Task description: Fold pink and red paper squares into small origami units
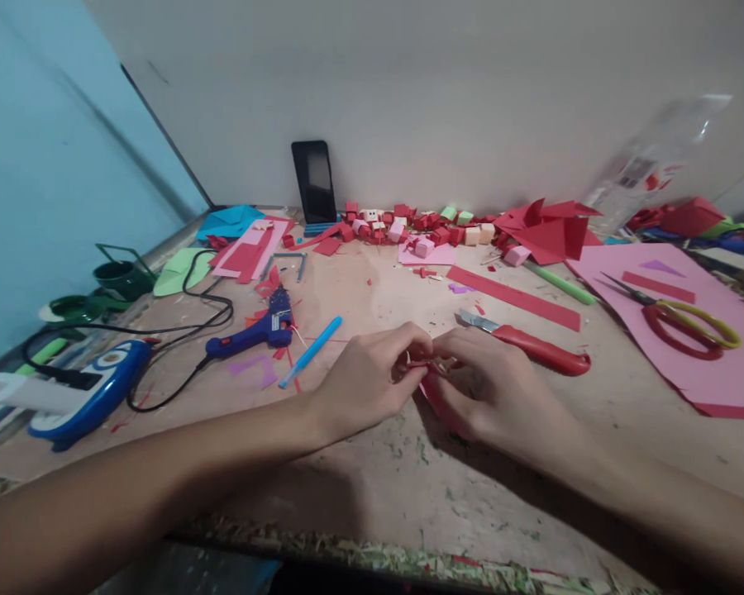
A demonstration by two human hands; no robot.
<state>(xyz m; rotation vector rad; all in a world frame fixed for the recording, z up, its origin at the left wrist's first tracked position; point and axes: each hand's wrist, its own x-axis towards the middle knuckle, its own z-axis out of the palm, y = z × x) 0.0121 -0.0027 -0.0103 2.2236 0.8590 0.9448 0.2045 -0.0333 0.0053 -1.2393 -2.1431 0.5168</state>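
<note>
My left hand [372, 376] and my right hand [499, 388] meet over the middle of the table, fingertips pinched together on a small piece of red paper [417, 364]. Most of the piece is hidden by my fingers; a pinkish-red part of it shows under my right palm. Just beyond my right hand lies a red-handled utility knife [536, 347], its blade pointing left. A blue pen [311, 351] rests to the left of my left hand. Behind the knife is a long red paper strip [514, 297].
A blue glue gun [254, 330] with a black cord lies left, near a blue-and-white power strip [99, 397]. Many small folded paper cubes [403, 227] line the wall beside a leaning phone [314, 182]. Scissors [688, 322] lie on pink paper [719, 372] at right, near a plastic bottle [657, 165].
</note>
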